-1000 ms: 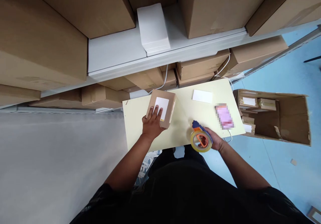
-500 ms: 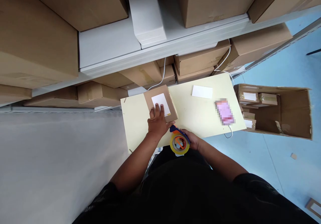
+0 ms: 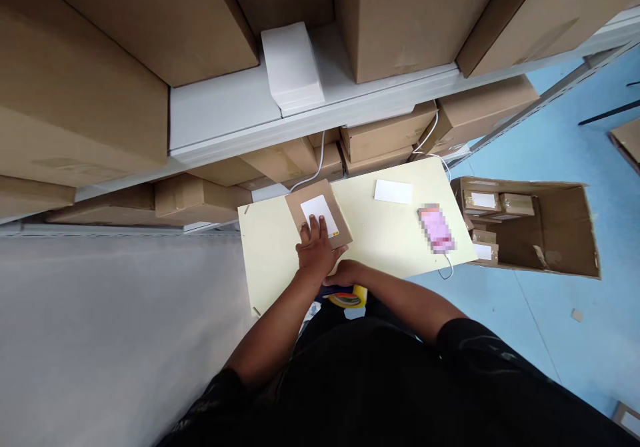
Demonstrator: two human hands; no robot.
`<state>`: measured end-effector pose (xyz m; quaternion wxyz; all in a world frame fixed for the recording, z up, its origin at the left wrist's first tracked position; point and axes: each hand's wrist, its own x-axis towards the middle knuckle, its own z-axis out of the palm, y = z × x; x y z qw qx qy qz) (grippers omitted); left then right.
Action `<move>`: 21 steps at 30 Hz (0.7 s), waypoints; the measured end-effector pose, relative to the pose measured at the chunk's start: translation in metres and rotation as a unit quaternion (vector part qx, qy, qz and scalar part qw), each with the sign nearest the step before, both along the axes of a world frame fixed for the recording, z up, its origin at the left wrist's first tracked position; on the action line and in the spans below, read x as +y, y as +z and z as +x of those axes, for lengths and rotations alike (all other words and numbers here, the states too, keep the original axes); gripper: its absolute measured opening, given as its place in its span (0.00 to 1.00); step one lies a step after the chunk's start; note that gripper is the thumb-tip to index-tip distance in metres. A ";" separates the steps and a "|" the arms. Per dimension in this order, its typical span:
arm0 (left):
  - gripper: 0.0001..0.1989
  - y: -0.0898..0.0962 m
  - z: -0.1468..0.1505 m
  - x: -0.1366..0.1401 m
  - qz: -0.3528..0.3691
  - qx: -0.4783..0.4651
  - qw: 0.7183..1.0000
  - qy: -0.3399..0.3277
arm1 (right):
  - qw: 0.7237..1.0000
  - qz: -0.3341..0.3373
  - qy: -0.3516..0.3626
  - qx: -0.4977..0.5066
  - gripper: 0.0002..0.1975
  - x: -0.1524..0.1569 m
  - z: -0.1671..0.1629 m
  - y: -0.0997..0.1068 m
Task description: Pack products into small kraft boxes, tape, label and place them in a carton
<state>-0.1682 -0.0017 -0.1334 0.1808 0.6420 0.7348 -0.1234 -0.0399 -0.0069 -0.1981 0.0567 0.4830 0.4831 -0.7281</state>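
A small cardboard box (image 3: 343, 228) with a white label (image 3: 316, 208) on its top lies on the cream table (image 3: 270, 260). My left hand (image 3: 318, 250) rests on it, fingers spread over the label and thumb at the box's near edge. Close to my body, my right hand (image 3: 346, 275) is wrapped round a tape dispenser (image 3: 345, 295) with a blue frame and a yellow roll. The dispenser is just below my left wrist, and its front end is partly hidden there.
A white slip (image 3: 393, 191) and a blurred pink phone-like thing (image 3: 437, 229) with a cable lie on the table's right. Beyond its right end stands an open carton (image 3: 570, 227) with small labelled boxes. Behind, a shelf (image 3: 225, 123) holds large cartons and a stack of white paper (image 3: 293, 63).
My right hand has brought the tape dispenser leftward, under my left wrist, and turned it. My left hand stays on the box. The whole view has shifted slightly.
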 end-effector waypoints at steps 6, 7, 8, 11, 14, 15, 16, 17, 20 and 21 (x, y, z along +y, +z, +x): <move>0.53 0.002 -0.004 -0.003 -0.002 -0.010 1.000 -0.008 | 0.993 0.043 0.028 -0.103 0.20 -0.019 0.023 0.022; 0.53 0.003 -0.005 -0.004 0.001 -0.014 1.000 -0.009 | 0.992 0.054 0.017 -0.114 0.20 -0.023 0.042 0.027; 0.53 0.003 -0.006 -0.005 0.004 -0.021 1.000 -0.009 | 0.989 0.076 -0.001 -0.129 0.20 -0.028 0.062 0.033; 0.50 0.006 -0.011 -0.007 0.017 -0.052 0.998 -0.006 | 0.971 0.149 -0.068 -0.174 0.16 -0.049 0.118 0.050; 0.44 0.009 -0.020 -0.007 0.027 -0.087 0.996 -0.016 | 0.909 0.298 -0.120 -0.265 0.17 -0.063 0.149 0.055; 0.42 0.010 -0.024 -0.006 0.027 -0.095 0.995 -0.022 | 0.878 0.363 -0.107 -0.293 0.19 -0.063 0.152 0.052; 0.40 0.011 -0.028 -0.005 0.025 -0.101 0.994 -0.030 | 0.846 0.419 -0.085 -0.319 0.21 -0.061 0.152 0.047; 0.38 0.013 -0.033 -0.004 0.022 -0.105 0.993 -0.039 | 0.817 0.463 -0.059 -0.340 0.22 -0.057 0.151 0.040; 0.30 0.022 -0.045 0.008 0.010 -0.104 0.992 -0.070 | 0.774 0.508 0.003 -0.378 0.19 -0.040 0.140 0.019; 0.27 0.026 -0.048 0.015 0.002 -0.100 0.992 -0.079 | 0.773 0.506 0.017 -0.383 0.18 -0.036 0.136 0.013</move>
